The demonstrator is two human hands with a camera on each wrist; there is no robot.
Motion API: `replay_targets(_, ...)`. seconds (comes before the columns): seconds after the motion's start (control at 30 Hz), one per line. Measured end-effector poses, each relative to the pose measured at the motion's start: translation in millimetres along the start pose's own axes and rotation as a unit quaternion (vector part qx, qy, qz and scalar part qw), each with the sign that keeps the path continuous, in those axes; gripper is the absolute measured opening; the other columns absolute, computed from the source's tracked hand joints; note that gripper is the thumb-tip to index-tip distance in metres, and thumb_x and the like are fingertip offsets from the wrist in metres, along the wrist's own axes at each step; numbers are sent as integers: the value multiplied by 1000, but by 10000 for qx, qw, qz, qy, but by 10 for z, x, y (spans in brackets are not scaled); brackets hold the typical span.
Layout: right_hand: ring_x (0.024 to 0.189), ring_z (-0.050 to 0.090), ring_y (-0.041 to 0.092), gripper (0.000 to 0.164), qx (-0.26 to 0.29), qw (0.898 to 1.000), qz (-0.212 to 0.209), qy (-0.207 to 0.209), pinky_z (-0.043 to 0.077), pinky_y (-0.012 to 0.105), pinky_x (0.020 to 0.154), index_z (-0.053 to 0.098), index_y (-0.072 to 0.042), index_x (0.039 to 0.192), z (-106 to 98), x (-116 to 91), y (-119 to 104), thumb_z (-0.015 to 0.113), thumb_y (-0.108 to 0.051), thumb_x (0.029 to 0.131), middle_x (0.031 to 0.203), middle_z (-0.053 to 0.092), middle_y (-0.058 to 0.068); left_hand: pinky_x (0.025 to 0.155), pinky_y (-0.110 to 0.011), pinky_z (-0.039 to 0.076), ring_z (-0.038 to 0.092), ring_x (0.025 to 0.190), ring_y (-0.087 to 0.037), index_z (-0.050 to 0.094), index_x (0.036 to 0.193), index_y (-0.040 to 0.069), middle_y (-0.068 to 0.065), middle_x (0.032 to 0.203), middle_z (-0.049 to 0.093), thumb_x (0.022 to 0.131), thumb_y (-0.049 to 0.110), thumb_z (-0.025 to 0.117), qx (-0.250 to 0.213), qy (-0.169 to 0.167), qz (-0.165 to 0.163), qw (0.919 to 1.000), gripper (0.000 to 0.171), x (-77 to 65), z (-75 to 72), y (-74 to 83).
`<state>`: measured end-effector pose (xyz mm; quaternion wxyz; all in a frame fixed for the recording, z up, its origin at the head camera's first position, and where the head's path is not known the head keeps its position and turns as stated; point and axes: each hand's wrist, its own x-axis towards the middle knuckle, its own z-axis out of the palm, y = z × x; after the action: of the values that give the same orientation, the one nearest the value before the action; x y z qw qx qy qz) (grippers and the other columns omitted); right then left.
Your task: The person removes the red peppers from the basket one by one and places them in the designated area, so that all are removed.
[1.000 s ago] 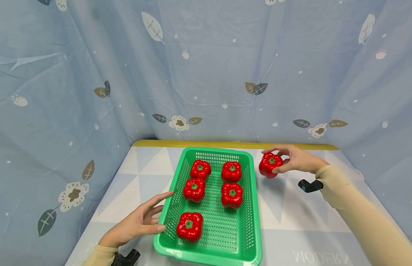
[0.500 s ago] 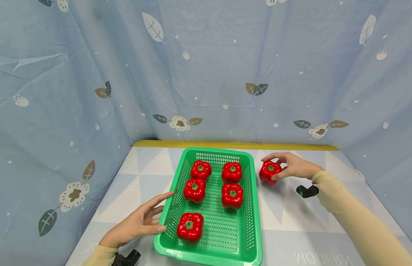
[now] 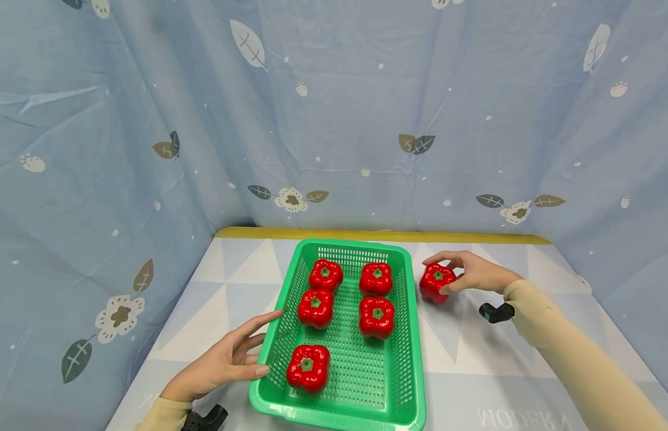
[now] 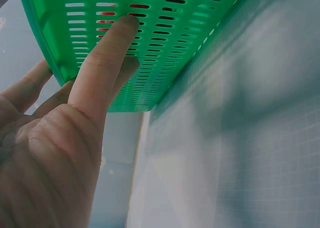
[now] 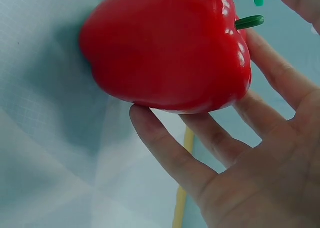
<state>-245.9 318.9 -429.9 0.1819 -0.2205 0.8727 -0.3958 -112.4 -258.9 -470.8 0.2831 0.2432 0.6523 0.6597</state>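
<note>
In the head view, my right hand [image 3: 476, 272] grips a red bell pepper [image 3: 434, 286] between thumb and fingers, to the right of the green plastic basket [image 3: 417, 365]. The pepper is upright, close over the table, its green stem [image 5: 250, 21] showing in the right wrist view. Fingers curve about its far side. At the basket's left side, my left hand [image 3: 221, 362] rests with spread, relaxed fingers against the rim and slotted wall [image 4: 165, 32]. Several like peppers sit in the basket: two at back left, two on the right, and one pepper [image 3: 308, 368] at front left.
The table [image 3: 474, 344] has a pale triangle pattern and a yellow strip [image 3: 339, 233] along its back edge. A blue leaf-print curtain [image 3: 334, 120] hangs behind it and at both sides.
My right hand has lowered the bell pepper toward the table and slightly nearer to me. The left hand, the basket and the peppers inside it have stayed put.
</note>
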Motion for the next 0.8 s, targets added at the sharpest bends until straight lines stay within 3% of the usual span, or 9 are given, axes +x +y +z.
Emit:
replay_targets(0.53, 140, 54, 45, 65, 176, 9998, -74, -96, 51, 52, 106, 64, -19, 152, -40, -35, 29, 88, -21, 92, 152, 62, 10, 113, -47, 54, 22, 161, -53, 21, 177, 21, -20, 181, 7, 109, -1, 62, -44, -25, 29, 10000, 82, 6, 2, 15)
replay_targets(0.8, 143, 50, 49, 64, 111, 9999, -54, -86, 48, 60, 110, 65, -21, 151, -43, -45, 22, 87, -22, 91, 154, 61, 10, 112, -48, 54, 22, 161, -53, 20, 177, 21, -23, 181, 6, 109, -1, 62, -90, -48, -7, 9999, 82, 4, 1, 16)
